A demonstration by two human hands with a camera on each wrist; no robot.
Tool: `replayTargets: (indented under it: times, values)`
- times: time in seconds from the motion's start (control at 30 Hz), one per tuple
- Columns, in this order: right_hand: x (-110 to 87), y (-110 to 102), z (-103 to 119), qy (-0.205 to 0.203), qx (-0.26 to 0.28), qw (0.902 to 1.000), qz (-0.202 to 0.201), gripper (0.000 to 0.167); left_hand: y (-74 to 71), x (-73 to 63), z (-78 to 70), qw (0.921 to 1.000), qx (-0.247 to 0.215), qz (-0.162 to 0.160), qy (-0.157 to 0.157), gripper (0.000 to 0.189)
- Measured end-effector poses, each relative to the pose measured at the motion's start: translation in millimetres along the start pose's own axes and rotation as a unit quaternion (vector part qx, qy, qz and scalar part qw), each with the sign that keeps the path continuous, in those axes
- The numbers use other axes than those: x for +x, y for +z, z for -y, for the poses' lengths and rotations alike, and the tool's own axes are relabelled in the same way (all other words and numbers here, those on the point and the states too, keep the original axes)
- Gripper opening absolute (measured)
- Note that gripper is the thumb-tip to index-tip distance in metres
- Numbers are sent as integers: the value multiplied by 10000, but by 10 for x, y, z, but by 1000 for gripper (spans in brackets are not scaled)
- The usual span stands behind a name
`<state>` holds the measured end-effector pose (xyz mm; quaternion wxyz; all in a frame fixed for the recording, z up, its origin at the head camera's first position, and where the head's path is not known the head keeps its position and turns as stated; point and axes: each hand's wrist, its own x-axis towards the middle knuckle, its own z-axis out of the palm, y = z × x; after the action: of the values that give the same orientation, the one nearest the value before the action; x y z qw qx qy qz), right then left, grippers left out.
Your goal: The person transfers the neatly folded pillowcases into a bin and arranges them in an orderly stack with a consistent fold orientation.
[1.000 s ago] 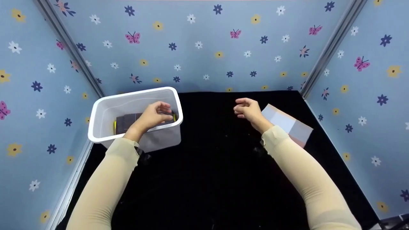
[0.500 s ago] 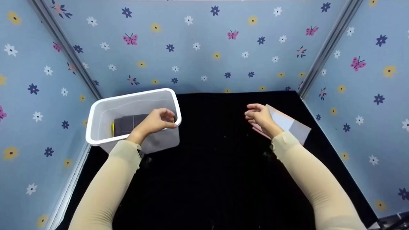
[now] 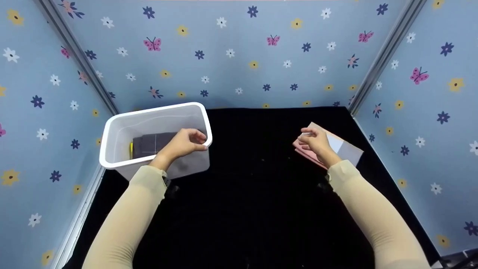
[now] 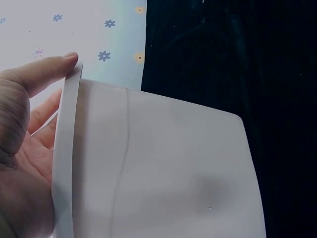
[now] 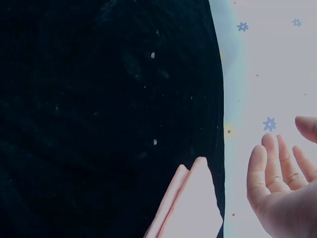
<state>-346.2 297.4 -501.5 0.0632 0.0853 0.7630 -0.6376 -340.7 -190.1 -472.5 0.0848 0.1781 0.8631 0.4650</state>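
Note:
My left hand (image 3: 182,144) hovers over the near right corner of a white plastic bin (image 3: 157,110), its fingers loosely bent. In the left wrist view the thumb lies by the bin's rim (image 4: 67,148), and the other fingers show behind it; whether they touch the rim I cannot tell. Inside the bin lies a folded dark grey cloth (image 3: 145,145) with thin white lines, and something yellow (image 3: 131,150) beside it. On the right, my right hand (image 3: 317,144) is above a folded pink, white and grey cloth (image 3: 347,153), its fingers relaxed and holding nothing.
Black fabric (image 3: 246,194) covers the table. Blue walls (image 3: 239,48) with flowers and butterflies stand at the back and both sides, with metal posts (image 3: 388,56) in the corners. The bin stands near the left wall.
My right hand has moved right and slightly nearer, from beside the pink, white and grey cloth to above it. My left hand has shifted a little toward the bin's near right corner.

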Motion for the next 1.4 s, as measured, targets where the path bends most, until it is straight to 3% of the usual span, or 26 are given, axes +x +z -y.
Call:
replayTargets:
  times: [0.33, 0.6, 0.77, 0.93, 1.17, 1.4]
  values:
    - [-30, -87, -160, -111, -31, 9999, -88, 55, 27, -4, 2, 10000, -2, 18, 64, 27]
    - [-170, -171, -184, -633, -309, 9971, -285, 49, 35, -3, -7, 9999, -7, -44, 139, 27]
    - [-45, -262, -460, -1102, -941, 9870, -691, 47, 36, -13, 0, 9999, 33, -44, 132, 26]
    - [-26, -331, -586, -1442, -1420, 9728, -1129, 43, 42, -24, 7, 9999, 82, -58, 115, 26]
    - [-59, -430, -702, -1433, -1441, 9680, -1473, 43, 54, -34, 4, 9998, 129, -88, 117, 26]
    - [-122, -590, -818, -1127, -1670, 9662, -1609, 48, 60, -32, 2, 9997, 167, -135, 133, 25]
